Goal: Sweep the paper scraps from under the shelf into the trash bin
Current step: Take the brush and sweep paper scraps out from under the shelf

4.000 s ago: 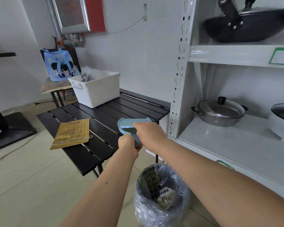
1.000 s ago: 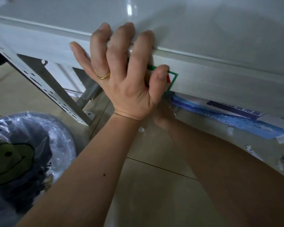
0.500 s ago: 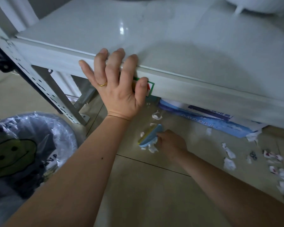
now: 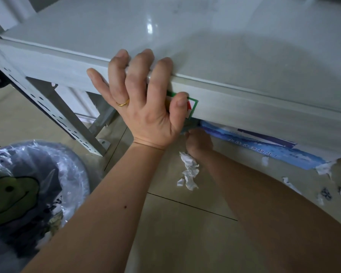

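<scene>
My left hand is spread over the front edge of the shelf, fingers on top and thumb pressed against the face by a green-edged label, bracing me while I crouch. My right hand reaches low under that edge; it looks curled around something, but my left hand covers it and I cannot tell what it holds or how tightly.

The job looks barely under way, as I judge it. One small heap of scraps lies on the floor just in front of my right wrist, out from under the shelf but not yet near the bin, which stands to my left beside the shelf leg. More scraps lie scattered far right, near the torn end of a blue printed sheet that sticks out from under the shelf. Nothing I can see is heading into the bin at this moment; whatever is inside its plastic liner is too dim to sort out.

Counting: one shelf board, one leg in view, one bin, one blue sheet, one gathered heap of perhaps four or five crumpled bits. On the right I make out roughly eight loose pieces, some too small to be sure of. So the heap needs moving left, and the right side is untouched.
</scene>
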Tool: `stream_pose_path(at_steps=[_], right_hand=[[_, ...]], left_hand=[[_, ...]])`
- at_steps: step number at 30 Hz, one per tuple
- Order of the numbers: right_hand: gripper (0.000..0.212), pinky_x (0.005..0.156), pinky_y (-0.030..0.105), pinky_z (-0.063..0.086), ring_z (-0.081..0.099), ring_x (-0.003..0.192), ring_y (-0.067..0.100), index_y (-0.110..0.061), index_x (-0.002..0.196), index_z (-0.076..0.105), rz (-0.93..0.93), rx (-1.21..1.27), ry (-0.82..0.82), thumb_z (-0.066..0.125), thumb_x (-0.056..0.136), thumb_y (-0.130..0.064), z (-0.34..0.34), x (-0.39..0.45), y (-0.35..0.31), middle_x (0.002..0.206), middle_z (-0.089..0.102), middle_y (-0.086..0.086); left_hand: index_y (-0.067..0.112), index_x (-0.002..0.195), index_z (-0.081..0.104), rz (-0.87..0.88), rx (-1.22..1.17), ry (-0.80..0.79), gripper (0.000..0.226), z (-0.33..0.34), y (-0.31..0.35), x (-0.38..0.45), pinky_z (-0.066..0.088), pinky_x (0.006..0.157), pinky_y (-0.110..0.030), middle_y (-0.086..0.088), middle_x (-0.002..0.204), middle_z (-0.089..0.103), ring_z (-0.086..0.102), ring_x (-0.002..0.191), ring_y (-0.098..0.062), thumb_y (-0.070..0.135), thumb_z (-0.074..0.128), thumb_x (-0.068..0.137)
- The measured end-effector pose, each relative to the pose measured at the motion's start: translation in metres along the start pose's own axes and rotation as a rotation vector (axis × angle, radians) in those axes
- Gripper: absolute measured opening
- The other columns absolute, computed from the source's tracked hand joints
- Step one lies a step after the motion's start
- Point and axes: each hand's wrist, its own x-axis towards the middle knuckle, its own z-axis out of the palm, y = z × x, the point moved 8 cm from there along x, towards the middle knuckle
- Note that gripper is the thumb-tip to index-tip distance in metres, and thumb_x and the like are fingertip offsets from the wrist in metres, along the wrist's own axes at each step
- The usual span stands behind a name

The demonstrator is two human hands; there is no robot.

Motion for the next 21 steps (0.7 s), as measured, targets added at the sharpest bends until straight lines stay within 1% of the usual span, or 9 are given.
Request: stream_pose_path(at_steps=[2, 5, 6, 7, 9, 10, 14, 18, 21], right_hand=[[0.038, 0.101, 0.04, 0.045, 0.052, 0.127, 0.029, -0.012, 0.126, 0.055, 0.005, -0.068, -0.049, 0.034, 0.101, -0.03, 0.006, -0.002, 0.003, 0.135, 0.056, 0.011], [0.037, 0.094, 0.037, 0.048, 0.058, 0.119, 0.029, -0.009, 0.125, 0.057, -0.006, -0.175, -0.093, 0.038, 0.1, -0.029, 0.011, -0.016, 0.012, 0.128, 0.061, 0.012], [0.036, 0.093, 0.036, 0.049, 0.06, 0.117, 0.029, -0.008, 0.124, 0.057, -0.005, -0.198, -0.098, 0.04, 0.1, -0.028, 0.012, -0.022, 0.016, 0.126, 0.062, 0.012], [0.036, 0.093, 0.036, 0.049, 0.061, 0.116, 0.028, -0.007, 0.125, 0.056, -0.006, -0.223, -0.105, 0.04, 0.1, -0.026, 0.012, -0.028, 0.02, 0.126, 0.063, 0.012], [0.035, 0.095, 0.036, 0.049, 0.06, 0.118, 0.028, -0.005, 0.129, 0.053, 0.011, -0.264, -0.138, 0.039, 0.1, -0.02, 0.014, -0.045, 0.03, 0.129, 0.061, 0.013], [0.035, 0.096, 0.036, 0.048, 0.059, 0.12, 0.027, -0.006, 0.13, 0.053, 0.023, -0.275, -0.159, 0.039, 0.1, -0.018, 0.014, -0.055, 0.035, 0.13, 0.06, 0.012], [0.034, 0.095, 0.033, 0.048, 0.059, 0.119, 0.024, -0.01, 0.125, 0.058, 0.067, -0.276, -0.199, 0.039, 0.1, -0.022, 0.011, -0.098, 0.064, 0.128, 0.062, 0.009], [0.035, 0.093, 0.033, 0.049, 0.059, 0.119, 0.025, -0.014, 0.127, 0.057, 0.092, -0.312, -0.238, 0.035, 0.1, -0.017, 0.008, -0.141, 0.101, 0.128, 0.062, 0.008], [0.034, 0.094, 0.033, 0.049, 0.061, 0.118, 0.026, -0.012, 0.126, 0.057, 0.1, -0.347, -0.257, 0.037, 0.1, -0.021, 0.006, -0.167, 0.124, 0.127, 0.063, 0.009]], left_hand=[[0.02, 0.106, 0.05, 0.005, -0.002, -0.001, 0.049, 0.0, 0.0, 0.001, -0.001, 0.116, -0.038, 0.0, 0.112, 0.045, 0.035, 0.122, -0.024, 0.05, 0.013, 0.095], [0.019, 0.105, 0.05, 0.019, 0.002, -0.008, 0.048, -0.001, 0.001, 0.0, -0.001, 0.116, -0.038, -0.001, 0.111, 0.045, 0.038, 0.117, -0.029, 0.049, 0.013, 0.095], [0.019, 0.105, 0.05, 0.019, 0.007, -0.017, 0.048, -0.002, 0.002, 0.001, 0.001, 0.117, -0.042, -0.001, 0.112, 0.045, 0.038, 0.117, -0.03, 0.049, 0.013, 0.096], [0.019, 0.105, 0.05, 0.019, 0.014, -0.031, 0.048, -0.003, 0.003, 0.001, 0.004, 0.117, -0.05, -0.002, 0.112, 0.044, 0.038, 0.116, -0.03, 0.049, 0.013, 0.096], [0.018, 0.105, 0.05, 0.015, 0.024, -0.067, 0.048, -0.004, 0.003, 0.002, 0.01, 0.108, -0.062, -0.002, 0.113, 0.043, 0.037, 0.117, -0.031, 0.048, 0.013, 0.096], [0.018, 0.106, 0.049, 0.01, 0.027, -0.091, 0.048, -0.004, 0.002, 0.003, 0.012, 0.105, -0.064, -0.002, 0.114, 0.043, 0.037, 0.117, -0.031, 0.048, 0.013, 0.096], [0.018, 0.113, 0.047, -0.028, 0.05, -0.233, 0.045, -0.007, 0.002, 0.001, 0.012, 0.107, -0.065, -0.003, 0.121, 0.041, 0.034, 0.123, -0.031, 0.047, 0.017, 0.096], [0.019, 0.12, 0.047, -0.085, 0.11, -0.382, 0.038, -0.014, 0.008, 0.001, 0.016, 0.105, -0.072, -0.015, 0.129, 0.056, 0.028, 0.131, -0.031, 0.04, 0.025, 0.097], [0.02, 0.128, 0.049, -0.132, 0.17, -0.461, 0.052, -0.019, 0.014, 0.004, 0.011, 0.104, -0.073, -0.012, 0.141, 0.051, 0.031, 0.137, -0.036, 0.047, 0.016, 0.098]])
